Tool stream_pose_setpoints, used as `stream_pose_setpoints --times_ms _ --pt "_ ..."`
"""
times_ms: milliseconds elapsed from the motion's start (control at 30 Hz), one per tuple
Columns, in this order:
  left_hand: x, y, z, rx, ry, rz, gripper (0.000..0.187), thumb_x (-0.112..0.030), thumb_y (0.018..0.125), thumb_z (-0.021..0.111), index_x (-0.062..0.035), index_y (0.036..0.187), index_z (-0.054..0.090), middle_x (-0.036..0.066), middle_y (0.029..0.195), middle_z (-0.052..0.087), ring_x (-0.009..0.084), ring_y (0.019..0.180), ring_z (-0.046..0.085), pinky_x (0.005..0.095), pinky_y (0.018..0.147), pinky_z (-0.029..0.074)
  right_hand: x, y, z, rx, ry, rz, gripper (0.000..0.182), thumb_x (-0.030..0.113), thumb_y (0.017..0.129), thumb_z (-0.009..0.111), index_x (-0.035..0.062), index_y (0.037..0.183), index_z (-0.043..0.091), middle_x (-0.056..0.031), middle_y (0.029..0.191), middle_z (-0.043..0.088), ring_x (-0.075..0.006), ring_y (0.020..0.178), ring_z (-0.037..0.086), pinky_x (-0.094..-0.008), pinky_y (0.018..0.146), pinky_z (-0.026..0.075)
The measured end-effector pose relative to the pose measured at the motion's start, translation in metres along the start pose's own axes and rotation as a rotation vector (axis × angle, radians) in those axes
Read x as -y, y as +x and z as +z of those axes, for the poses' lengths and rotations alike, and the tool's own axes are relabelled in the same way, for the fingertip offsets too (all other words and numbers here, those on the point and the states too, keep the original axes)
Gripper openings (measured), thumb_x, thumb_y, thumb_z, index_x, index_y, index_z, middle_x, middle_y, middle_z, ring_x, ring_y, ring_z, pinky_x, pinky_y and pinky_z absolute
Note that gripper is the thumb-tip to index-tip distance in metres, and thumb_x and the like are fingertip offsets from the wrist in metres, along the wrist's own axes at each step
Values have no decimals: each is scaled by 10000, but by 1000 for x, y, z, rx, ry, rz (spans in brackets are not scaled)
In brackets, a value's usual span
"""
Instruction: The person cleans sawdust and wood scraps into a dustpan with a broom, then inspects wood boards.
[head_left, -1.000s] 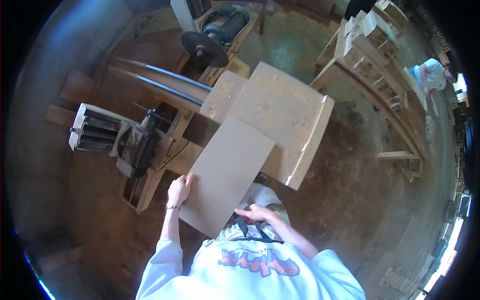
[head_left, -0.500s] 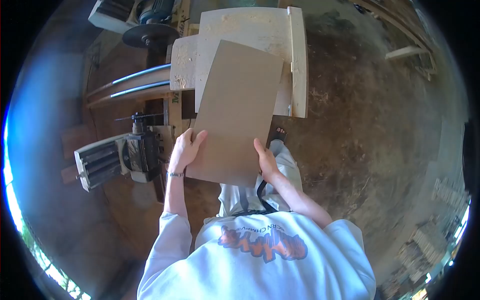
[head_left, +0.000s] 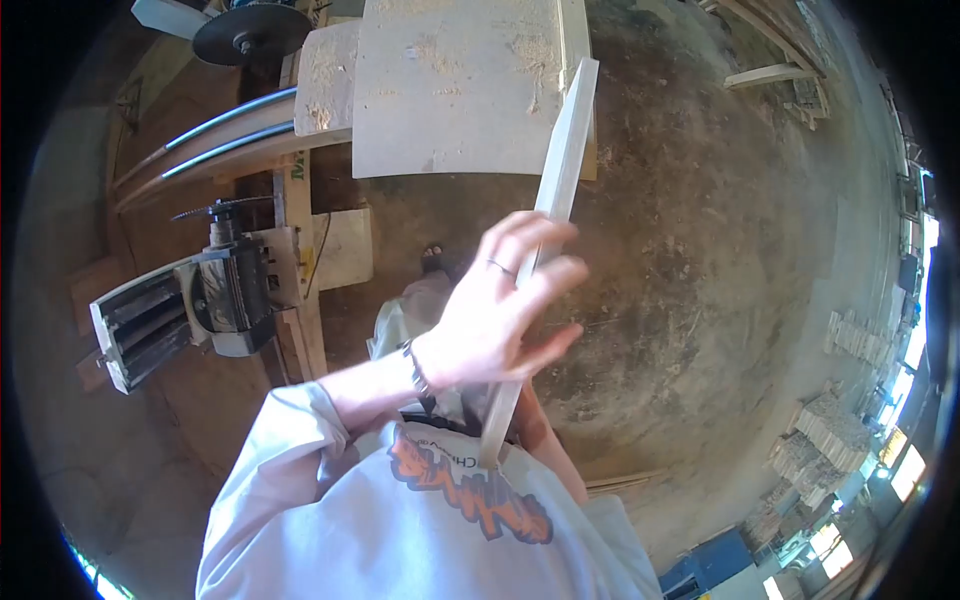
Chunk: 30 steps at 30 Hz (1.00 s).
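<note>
Now the thin board (head_left: 560, 160), flat over the worktop (head_left: 450, 90) a moment ago, stands edge-on at frame centre, left hand (head_left: 495, 315) clasping it, right hand hidden behind, grip untellable.

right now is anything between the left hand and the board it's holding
Nothing visible. The left hand lies directly against the board, which is turned edge-on to the camera, fingers across its face. The right hand is hidden behind the board, so its grip cannot be seen.
</note>
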<state>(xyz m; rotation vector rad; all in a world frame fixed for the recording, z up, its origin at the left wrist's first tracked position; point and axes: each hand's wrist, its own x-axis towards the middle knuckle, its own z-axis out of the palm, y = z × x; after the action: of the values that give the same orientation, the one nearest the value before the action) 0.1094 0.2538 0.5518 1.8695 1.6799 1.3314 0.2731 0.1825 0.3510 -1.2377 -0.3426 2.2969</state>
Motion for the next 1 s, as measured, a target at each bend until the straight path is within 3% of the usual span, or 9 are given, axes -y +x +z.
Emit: stream_pose_setpoints --times_ms 67,133,200,367,500,600,867,933,1000 --pt "11 -1 27 107 -319 293 256 -214 773 722 -42 908 590 146 988 567 356 1012 556 464 927 480 2 -11 -10 12 39 -3 628 536 993 356 -3 1278 509 -119 1133 568 -209 1008 549 -319 894 411" --pt "4 -10 47 244 -481 386 408 -301 849 681 -91 572 468 41 582 480 243 605 555 406 779 504 6 -22 -20 23 74 -1 619 530 991 361 -4 1267 508 -117 1104 561 -209 979 542 -320 869 409" --pt "-7 -18 64 225 -570 395 472 -330 864 671 -103 529 427 12 505 402 230 473 467 358 626 462 11 -28 -27 39 118 -2 610 524 988 367 -6 1256 506 -115 1076 554 -209 950 536 -320 844 407" --pt "-3 -14 64 277 -547 447 485 -393 850 679 -112 540 437 23 513 400 231 476 462 342 513 400 24 -15 -32 163 239 1 588 509 983 380 -11 1229 503 -109 1004 536 -208 878 520 -321 783 400" --pt "53 30 82 260 -420 504 436 -365 849 620 -124 546 420 36 502 398 266 467 460 352 497 397 52 42 -30 471 393 23 571 497 979 390 -14 1207 500 -104 947 522 -207 820 507 -322 734 396" --pt "41 68 63 226 -330 473 355 -304 819 578 -123 556 424 53 513 437 299 478 479 379 510 408 57 35 -33 478 401 23 558 488 976 398 -17 1191 498 -100 904 512 -207 776 497 -322 697 392" --pt "-15 -4 82 168 -574 481 343 -265 845 583 -133 571 425 10 531 400 219 476 467 358 487 356 41 -4 -37 355 406 10 526 465 967 420 -24 1147 492 -91 790 483 -206 660 471 -323 598 382" --pt "14 18 76 245 -477 595 317 -238 831 579 -132 571 432 20 518 401 238 453 453 366 475 355 46 18 -34 438 418 10 519 459 965 425 -26 1136 491 -88 761 476 -205 631 465 -324 574 380" --pt "69 77 83 146 -474 467 290 -226 812 565 -137 568 437 30 507 411 258 431 441 376 465 360 53 49 -34 581 471 25 511 453 963 430 -28 1126 489 -86 733 469 -205 602 458 -324 549 377"
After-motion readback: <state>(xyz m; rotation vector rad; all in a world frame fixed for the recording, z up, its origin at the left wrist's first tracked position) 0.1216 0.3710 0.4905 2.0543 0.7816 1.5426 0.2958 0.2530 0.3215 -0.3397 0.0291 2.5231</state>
